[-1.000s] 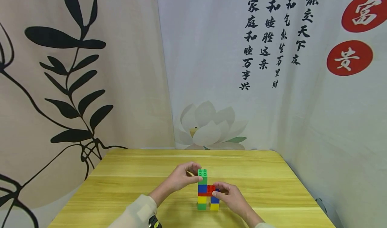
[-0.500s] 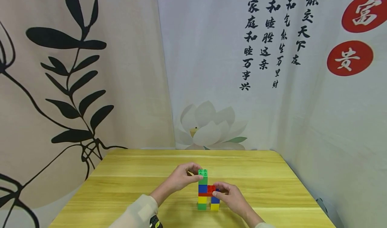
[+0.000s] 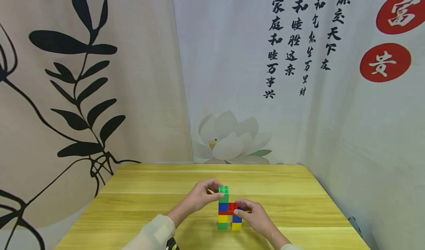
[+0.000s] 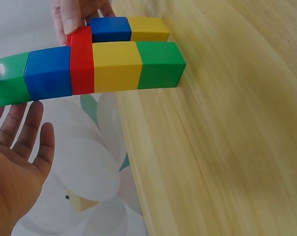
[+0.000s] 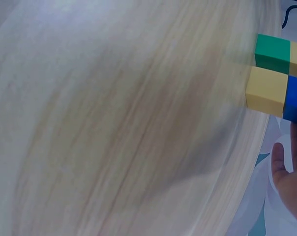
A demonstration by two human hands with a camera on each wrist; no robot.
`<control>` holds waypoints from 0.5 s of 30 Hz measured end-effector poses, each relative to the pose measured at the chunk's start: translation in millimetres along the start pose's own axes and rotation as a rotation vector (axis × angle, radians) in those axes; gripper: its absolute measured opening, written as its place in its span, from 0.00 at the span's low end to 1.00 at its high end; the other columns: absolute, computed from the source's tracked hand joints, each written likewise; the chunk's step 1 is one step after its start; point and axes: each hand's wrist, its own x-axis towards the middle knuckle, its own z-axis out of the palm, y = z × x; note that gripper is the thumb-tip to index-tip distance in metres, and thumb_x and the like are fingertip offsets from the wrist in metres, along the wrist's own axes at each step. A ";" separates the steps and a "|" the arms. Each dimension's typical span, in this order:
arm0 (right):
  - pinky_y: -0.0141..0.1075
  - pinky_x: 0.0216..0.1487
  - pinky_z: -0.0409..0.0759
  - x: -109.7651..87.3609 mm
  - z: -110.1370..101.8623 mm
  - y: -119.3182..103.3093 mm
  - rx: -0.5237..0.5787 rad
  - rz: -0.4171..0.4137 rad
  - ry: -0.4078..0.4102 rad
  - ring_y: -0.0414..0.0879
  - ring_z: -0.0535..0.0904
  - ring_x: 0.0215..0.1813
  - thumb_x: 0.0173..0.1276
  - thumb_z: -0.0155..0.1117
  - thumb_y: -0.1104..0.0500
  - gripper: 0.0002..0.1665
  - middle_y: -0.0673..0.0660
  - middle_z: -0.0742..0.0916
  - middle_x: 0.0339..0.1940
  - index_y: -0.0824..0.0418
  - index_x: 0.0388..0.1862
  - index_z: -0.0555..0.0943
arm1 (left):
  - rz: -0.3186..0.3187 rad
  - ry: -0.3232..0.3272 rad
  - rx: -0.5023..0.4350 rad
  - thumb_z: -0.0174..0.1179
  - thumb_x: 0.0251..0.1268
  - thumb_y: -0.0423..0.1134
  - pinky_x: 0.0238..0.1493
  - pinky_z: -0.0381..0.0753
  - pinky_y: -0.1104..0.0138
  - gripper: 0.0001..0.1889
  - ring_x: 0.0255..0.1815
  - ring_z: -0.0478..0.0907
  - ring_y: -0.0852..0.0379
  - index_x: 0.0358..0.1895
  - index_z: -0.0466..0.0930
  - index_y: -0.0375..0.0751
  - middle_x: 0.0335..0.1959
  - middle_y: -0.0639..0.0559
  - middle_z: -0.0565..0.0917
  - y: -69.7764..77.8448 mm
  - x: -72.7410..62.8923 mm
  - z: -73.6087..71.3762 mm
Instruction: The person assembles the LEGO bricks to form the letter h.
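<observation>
In the head view a structure of toy building blocks stands upright near the table's front middle. Its tall left column has a green brick on top, then a blue brick, a flat red brick reaching right, a yellow brick and a green bottom brick. The shorter right column shows a blue brick over a yellow one. My left hand pinches the top green brick between thumb and fingers. My right hand pinches the structure's right side around the red brick's end; its fingertips are partly hidden.
The wooden table extends around the structure. Behind it hangs a printed cloth with plant, lotus and writing. A dark cable lies beyond the table's right edge.
Both hands keep the same hold. The structure and left hand shift very slightly right in the head view, partly along with the camera.
</observation>
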 end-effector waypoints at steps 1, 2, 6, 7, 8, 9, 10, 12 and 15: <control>0.44 0.47 0.81 -0.2 -0.1 -0.1 0.001 0.002 0.001 0.48 0.80 0.46 0.69 0.68 0.48 0.27 0.54 0.86 0.48 0.63 0.60 0.80 | 0.003 0.000 0.005 0.67 0.66 0.43 0.43 0.78 0.64 0.12 0.41 0.77 0.52 0.49 0.81 0.45 0.38 0.52 0.82 0.1 0.3 0.2; 0.44 0.47 0.81 -0.3 -0.1 -0.2 0.003 0.003 0.002 0.48 0.80 0.46 0.69 0.68 0.48 0.27 0.54 0.86 0.48 0.63 0.60 0.80 | 0.006 0.001 0.005 0.67 0.66 0.43 0.43 0.78 0.64 0.12 0.41 0.77 0.52 0.49 0.81 0.45 0.38 0.52 0.82 0.6 0.5 0.5; 0.44 0.47 0.81 -0.7 0.2 -0.6 0.012 0.009 0.003 0.49 0.80 0.47 0.69 0.68 0.48 0.28 0.54 0.86 0.48 0.63 0.60 0.79 | 0.008 0.011 -0.015 0.67 0.66 0.41 0.42 0.78 0.65 0.12 0.41 0.77 0.52 0.49 0.81 0.45 0.38 0.53 0.82 2.0 -0.7 2.1; 0.44 0.47 0.81 -0.7 0.4 -0.6 0.013 0.010 0.003 0.48 0.80 0.47 0.69 0.68 0.48 0.28 0.54 0.86 0.48 0.63 0.60 0.79 | 0.007 0.015 -0.022 0.67 0.66 0.41 0.41 0.78 0.66 0.12 0.41 0.77 0.52 0.50 0.81 0.45 0.38 0.53 0.82 2.3 -1.4 2.6; 0.44 0.47 0.81 -0.6 0.7 -0.6 0.014 0.010 0.002 0.49 0.80 0.47 0.69 0.68 0.48 0.28 0.54 0.86 0.48 0.63 0.60 0.79 | 0.008 0.020 -0.027 0.66 0.67 0.40 0.41 0.78 0.66 0.12 0.41 0.77 0.52 0.50 0.81 0.45 0.38 0.53 0.82 1.9 -1.9 3.1; 0.44 0.47 0.81 -0.7 0.9 -0.6 0.013 0.010 0.001 0.48 0.80 0.47 0.69 0.68 0.48 0.28 0.54 0.86 0.49 0.63 0.61 0.79 | 0.008 0.023 -0.029 0.66 0.67 0.40 0.41 0.78 0.66 0.12 0.41 0.77 0.53 0.50 0.81 0.46 0.38 0.53 0.82 1.9 -2.7 3.5; 0.44 0.47 0.81 -0.7 1.0 -0.6 0.012 0.010 0.001 0.48 0.80 0.47 0.69 0.67 0.48 0.28 0.54 0.86 0.49 0.63 0.61 0.79 | 0.009 0.026 -0.029 0.66 0.67 0.40 0.41 0.78 0.66 0.12 0.41 0.77 0.53 0.51 0.81 0.46 0.38 0.53 0.82 1.6 -3.4 3.8; 0.44 0.47 0.81 -0.9 1.4 -0.7 0.010 0.008 -0.001 0.48 0.80 0.47 0.69 0.67 0.48 0.28 0.54 0.86 0.49 0.63 0.61 0.79 | 0.013 0.029 -0.025 0.66 0.67 0.40 0.41 0.78 0.67 0.12 0.41 0.77 0.53 0.51 0.81 0.46 0.39 0.53 0.82 0.8 -4.2 4.1; 0.44 0.48 0.81 -1.5 1.9 -1.1 0.006 0.004 0.000 0.48 0.80 0.47 0.69 0.67 0.48 0.28 0.54 0.86 0.49 0.63 0.60 0.79 | 0.020 0.028 -0.017 0.66 0.67 0.42 0.42 0.78 0.66 0.12 0.41 0.78 0.54 0.50 0.81 0.46 0.39 0.53 0.82 -1.1 -4.7 4.3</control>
